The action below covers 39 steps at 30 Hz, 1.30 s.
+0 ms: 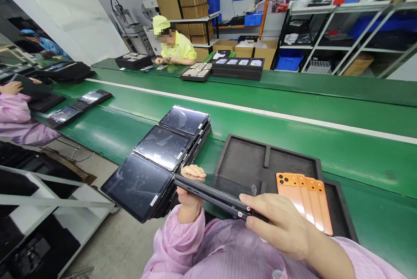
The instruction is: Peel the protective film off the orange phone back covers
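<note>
Level in front of my chest I hold two dark, flat tablets [215, 190], one on top of the other, with red-and-white round stickers on the near right edge. My left hand [189, 198] is closed around their left end, fingers on top and thumb side below. Pinching the right end is my right hand [283, 222], its thumb and fingers above and below the edge. Left of them lie three stacks of black-screened tablets [138, 183] with small white labels. Behind my right hand is a black foam tray [244, 157] with divided compartments, and several orange phones [293, 192] overlap there.
A long green workbench [293, 101] runs across, with a white strip along it. At left, a co-worker's pink sleeve [14, 114] is beside more tablets [65, 114]. Across the bench, a person in yellow [182, 49] works near black trays [237, 70]. A white rack [87, 222] stands lower left.
</note>
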Motion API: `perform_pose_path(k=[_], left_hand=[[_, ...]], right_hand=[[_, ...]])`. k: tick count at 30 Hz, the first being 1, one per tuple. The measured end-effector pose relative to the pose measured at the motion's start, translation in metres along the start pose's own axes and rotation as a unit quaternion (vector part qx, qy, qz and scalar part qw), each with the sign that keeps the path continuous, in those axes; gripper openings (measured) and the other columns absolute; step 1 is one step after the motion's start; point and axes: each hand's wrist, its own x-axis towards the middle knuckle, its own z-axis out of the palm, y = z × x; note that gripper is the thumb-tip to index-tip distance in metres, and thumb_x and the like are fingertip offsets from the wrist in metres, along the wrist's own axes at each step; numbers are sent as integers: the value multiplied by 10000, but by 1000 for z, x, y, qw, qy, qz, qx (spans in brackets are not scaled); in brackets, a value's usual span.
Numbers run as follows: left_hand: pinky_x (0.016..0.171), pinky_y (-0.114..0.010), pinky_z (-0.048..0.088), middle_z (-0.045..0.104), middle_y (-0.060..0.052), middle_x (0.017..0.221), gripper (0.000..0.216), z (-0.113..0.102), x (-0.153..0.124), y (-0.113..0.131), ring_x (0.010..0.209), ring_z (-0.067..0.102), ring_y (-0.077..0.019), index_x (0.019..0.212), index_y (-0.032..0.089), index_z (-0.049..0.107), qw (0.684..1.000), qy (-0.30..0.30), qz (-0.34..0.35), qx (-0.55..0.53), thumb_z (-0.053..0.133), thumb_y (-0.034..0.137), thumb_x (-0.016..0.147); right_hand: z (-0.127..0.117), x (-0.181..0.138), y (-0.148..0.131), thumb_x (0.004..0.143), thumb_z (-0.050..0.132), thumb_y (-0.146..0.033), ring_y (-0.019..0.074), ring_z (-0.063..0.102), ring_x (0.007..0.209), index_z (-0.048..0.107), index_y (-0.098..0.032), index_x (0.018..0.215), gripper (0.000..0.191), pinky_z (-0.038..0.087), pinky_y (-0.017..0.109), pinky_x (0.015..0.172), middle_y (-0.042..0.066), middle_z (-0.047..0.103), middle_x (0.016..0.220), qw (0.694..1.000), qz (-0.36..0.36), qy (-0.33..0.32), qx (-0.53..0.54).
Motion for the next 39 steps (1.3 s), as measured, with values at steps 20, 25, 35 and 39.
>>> perform_pose_path(k=[20,25,35,39], left_hand=[[472,-253,407,544,-5,472,567,-5,-3,18,469,519,-130,523,168,600,995,54,54,64,638,732,575],[505,-279,408,557,-5,461,620,-13,0,27,460,510,-140,527,177,606,990,67,95,76,623,796,494],[478,-332,403,513,-15,466,611,-17,-7,56,444,461,-158,555,209,568,986,99,111,76,480,808,640],[435,-342,374,470,-17,456,605,-19,-14,70,419,425,-161,519,231,532,982,135,105,83,474,824,619]], right_hand=[[19,-9,14,925,499,-250,118,587,612,465,-186,1068,160,517,236,559,114,694,931,979,152,96,97],[19,-7,10,935,481,-333,129,603,632,511,-155,1133,269,520,222,566,69,677,796,985,137,48,93],[44,-26,10,922,487,-290,170,656,781,528,-186,1169,270,572,276,677,75,706,946,987,86,-20,131],[54,-34,13,920,487,-307,173,671,778,539,-192,1177,286,585,272,681,70,708,961,986,73,-41,147]])
